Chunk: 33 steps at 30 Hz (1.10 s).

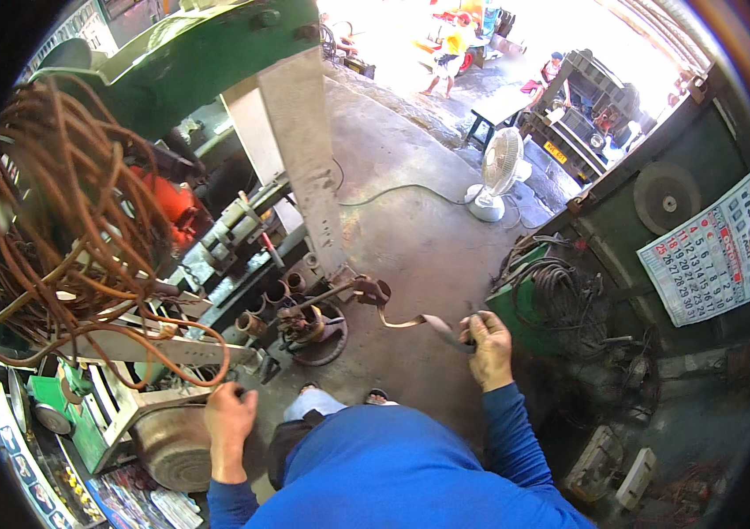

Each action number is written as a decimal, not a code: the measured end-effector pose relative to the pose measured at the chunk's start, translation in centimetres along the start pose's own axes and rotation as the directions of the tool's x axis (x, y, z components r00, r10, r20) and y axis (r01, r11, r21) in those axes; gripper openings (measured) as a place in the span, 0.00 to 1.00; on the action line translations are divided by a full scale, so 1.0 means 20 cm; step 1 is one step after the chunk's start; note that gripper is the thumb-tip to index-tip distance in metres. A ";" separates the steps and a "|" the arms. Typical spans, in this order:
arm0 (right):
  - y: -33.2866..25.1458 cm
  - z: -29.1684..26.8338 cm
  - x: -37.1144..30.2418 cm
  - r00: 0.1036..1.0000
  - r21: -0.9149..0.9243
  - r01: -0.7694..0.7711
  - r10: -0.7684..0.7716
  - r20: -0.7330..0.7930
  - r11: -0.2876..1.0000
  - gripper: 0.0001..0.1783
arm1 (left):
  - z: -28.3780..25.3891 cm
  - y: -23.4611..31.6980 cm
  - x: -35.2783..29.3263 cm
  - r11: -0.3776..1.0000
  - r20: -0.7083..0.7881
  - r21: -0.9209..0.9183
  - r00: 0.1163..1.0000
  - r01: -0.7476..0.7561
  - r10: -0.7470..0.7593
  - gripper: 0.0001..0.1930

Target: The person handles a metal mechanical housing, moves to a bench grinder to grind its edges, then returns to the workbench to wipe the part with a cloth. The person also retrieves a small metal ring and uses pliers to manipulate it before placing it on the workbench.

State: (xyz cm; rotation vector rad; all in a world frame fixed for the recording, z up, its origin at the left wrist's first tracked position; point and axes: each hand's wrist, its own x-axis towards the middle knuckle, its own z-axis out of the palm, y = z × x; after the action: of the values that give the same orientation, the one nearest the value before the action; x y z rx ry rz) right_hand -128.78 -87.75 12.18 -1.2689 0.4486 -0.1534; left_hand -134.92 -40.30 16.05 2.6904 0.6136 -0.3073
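My right hand (488,346) is raised at the right of centre and pinches one end of a long, flat, brownish strap (423,319). The strap sags and twists across to a dark round metal piece (373,291) beside the green-and-white machine frame. At the left, my left hand (231,418) has its fingers curled, just below a loop of orange-brown hose (182,377). Whatever those fingers hold, if anything, is too small to make out. A rusty rod and fitting on a round base (306,324) stand in front of me.
A thick bundle of hose (66,194) hangs at the left by the machine frame (300,132). A large metal basin (176,445) is beside my left arm. A white fan (500,167) stands ahead, its cable along the floor. Coiled cables (560,300) lie at right. People are outside.
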 end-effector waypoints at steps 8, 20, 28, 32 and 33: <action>-0.31 -0.02 0.26 0.948 -0.373 -0.031 0.145 0.282 0.927 0.02 | 0.22 1.49 0.06 0.515 0.178 -0.506 0.500 -0.692 0.847 0.34; -0.75 -0.43 1.32 0.953 -0.575 -0.074 0.228 0.201 0.815 0.11 | 0.59 2.94 0.80 0.413 0.350 -0.628 0.235 -0.659 0.907 0.13; -0.93 -0.40 2.21 0.952 -0.407 0.179 -0.053 0.302 0.896 0.12 | 0.50 3.65 1.36 0.431 0.146 -0.681 0.466 -0.592 0.872 0.11; -0.93 -0.29 2.86 0.922 -0.368 0.255 -0.110 0.371 0.894 0.05 | 0.56 3.86 1.72 0.481 0.066 -0.725 0.644 -0.494 0.762 0.12; -0.95 -0.25 3.02 0.928 -0.264 0.204 -0.100 0.360 0.943 0.05 | 0.55 3.92 1.82 0.511 0.089 -0.744 0.694 -0.431 0.714 0.12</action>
State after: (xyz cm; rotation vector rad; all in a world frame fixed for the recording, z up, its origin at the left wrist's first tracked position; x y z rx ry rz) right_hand -73.66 -119.25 14.41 -1.5933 0.0690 0.0066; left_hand -68.69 -96.88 19.13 1.8567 -0.3148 -0.3265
